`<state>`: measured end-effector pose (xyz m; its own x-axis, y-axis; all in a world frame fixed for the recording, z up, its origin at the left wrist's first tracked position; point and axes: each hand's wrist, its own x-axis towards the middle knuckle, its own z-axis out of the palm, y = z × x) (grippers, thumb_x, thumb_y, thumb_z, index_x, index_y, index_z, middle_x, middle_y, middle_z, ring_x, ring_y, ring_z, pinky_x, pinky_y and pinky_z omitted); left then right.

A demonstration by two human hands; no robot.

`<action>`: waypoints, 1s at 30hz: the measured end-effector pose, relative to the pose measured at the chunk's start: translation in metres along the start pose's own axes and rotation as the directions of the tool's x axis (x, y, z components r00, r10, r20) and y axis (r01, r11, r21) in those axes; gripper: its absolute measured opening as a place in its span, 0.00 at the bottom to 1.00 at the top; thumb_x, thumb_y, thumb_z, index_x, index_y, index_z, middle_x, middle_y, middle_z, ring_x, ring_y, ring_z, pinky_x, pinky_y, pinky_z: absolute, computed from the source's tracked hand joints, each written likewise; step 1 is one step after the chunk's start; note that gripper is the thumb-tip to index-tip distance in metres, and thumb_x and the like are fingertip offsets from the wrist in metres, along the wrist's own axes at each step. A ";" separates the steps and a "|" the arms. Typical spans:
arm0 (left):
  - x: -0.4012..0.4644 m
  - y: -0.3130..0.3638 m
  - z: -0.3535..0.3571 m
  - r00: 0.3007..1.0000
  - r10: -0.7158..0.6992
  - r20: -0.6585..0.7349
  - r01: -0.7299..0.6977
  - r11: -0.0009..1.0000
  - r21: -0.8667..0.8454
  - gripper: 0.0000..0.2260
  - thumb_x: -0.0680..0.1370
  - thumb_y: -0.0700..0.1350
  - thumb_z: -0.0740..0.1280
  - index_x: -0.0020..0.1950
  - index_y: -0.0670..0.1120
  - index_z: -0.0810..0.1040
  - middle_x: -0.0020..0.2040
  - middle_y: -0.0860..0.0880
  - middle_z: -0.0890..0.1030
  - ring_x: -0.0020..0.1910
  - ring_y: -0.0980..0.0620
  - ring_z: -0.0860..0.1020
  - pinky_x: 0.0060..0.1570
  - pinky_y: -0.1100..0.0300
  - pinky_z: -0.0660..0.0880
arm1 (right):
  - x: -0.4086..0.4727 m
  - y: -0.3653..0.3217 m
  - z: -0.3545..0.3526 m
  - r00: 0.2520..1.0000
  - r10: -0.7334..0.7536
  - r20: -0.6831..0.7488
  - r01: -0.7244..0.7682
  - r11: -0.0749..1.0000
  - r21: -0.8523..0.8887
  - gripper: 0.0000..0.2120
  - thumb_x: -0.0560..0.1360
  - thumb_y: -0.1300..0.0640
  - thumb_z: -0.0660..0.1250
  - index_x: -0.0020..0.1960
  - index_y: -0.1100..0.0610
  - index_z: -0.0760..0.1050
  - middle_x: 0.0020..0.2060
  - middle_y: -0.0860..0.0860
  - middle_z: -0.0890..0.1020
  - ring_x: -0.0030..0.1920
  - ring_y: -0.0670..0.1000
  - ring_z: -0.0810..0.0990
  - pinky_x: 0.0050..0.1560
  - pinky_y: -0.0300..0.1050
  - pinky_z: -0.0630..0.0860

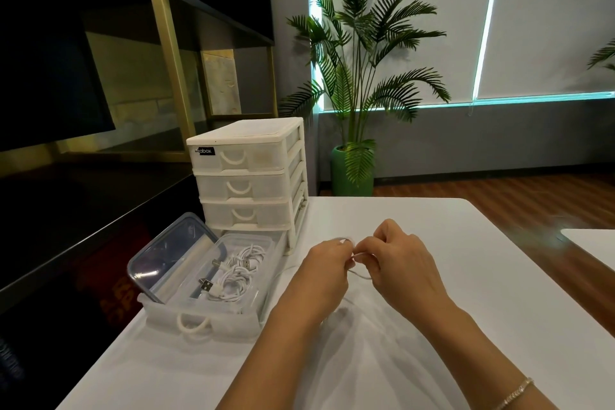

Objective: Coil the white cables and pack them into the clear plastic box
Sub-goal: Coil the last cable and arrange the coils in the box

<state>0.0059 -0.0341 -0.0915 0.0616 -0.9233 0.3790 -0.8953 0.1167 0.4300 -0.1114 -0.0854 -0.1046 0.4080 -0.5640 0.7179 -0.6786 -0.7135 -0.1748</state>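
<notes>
white cable in hands: thin cord (361, 273), pinched between both hands above the worktop (466, 243), a small loop showing at the fingertips; the slack drops below the hands, where it is hard to trace.
handling (judgement): light, limp, no stiffness, probably slick; loops will spring open if let go. Best held at the loop crossing, with the free run fed through the other hand.
left hand (327, 268): fingers curled, gripping the cable loop.
right hand (404, 263): fingers curled, pinching the same cable just beside the left.
clear plastic box (266, 263): open, on the worktop left of the hands, sitting inside a pulled-out drawer (199, 319).
packed cables (238, 273): white coils already in the box, USB plugs showing; looks like two or three bundles, exact count unclear.
lid (169, 248): one, clear with a blue rim, propped on the box's left side.
drawer unit (248, 176): one, white; three drawers shut, the bottom one out.
count: one cable in hand, one box, one lid.
plant (361, 76): one full potted palm behind the worktop; a second frond at the right edge.
</notes>
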 end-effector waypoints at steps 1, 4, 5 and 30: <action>0.000 0.000 0.000 1.000 -0.001 -0.021 0.001 1.000 0.006 0.07 0.80 0.38 0.58 0.52 0.44 0.75 0.50 0.48 0.77 0.47 0.53 0.73 0.47 0.67 0.69 | 0.000 0.000 0.001 1.000 -0.008 -0.005 0.008 1.000 -0.004 0.10 0.60 0.60 0.80 0.37 0.53 0.82 0.32 0.51 0.77 0.26 0.48 0.67 0.26 0.32 0.60; -0.001 -0.001 0.002 0.994 -0.029 -0.101 0.028 1.000 -0.010 0.07 0.81 0.39 0.57 0.47 0.43 0.73 0.44 0.50 0.74 0.44 0.53 0.71 0.43 0.66 0.67 | 0.002 0.002 0.000 0.999 -0.031 -0.043 0.030 0.999 -0.027 0.09 0.61 0.59 0.79 0.38 0.53 0.82 0.30 0.50 0.78 0.27 0.48 0.71 0.29 0.37 0.62; -0.001 -0.001 0.003 0.990 -0.036 -0.134 0.034 0.999 -0.022 0.07 0.81 0.40 0.57 0.49 0.43 0.74 0.45 0.50 0.74 0.44 0.53 0.71 0.43 0.65 0.68 | 0.002 0.002 0.000 0.998 -0.041 -0.058 0.038 0.998 -0.046 0.09 0.60 0.59 0.79 0.37 0.53 0.82 0.29 0.50 0.78 0.26 0.48 0.72 0.29 0.39 0.63; -0.003 -0.012 -0.016 0.660 -0.352 -0.664 0.228 0.936 -0.270 0.11 0.81 0.40 0.55 0.55 0.38 0.75 0.49 0.44 0.76 0.47 0.51 0.70 0.44 0.64 0.65 | 0.000 0.018 -0.005 0.947 0.286 0.148 -0.305 0.944 0.129 0.25 0.69 0.44 0.70 0.61 0.56 0.75 0.58 0.52 0.74 0.57 0.48 0.71 0.51 0.34 0.66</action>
<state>0.0237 -0.0271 -0.0848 0.6490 -0.4072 0.6427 -0.7045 -0.0026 0.7097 -0.1266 -0.0960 -0.1046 0.2826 -0.7992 0.5305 -0.6860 -0.5549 -0.4705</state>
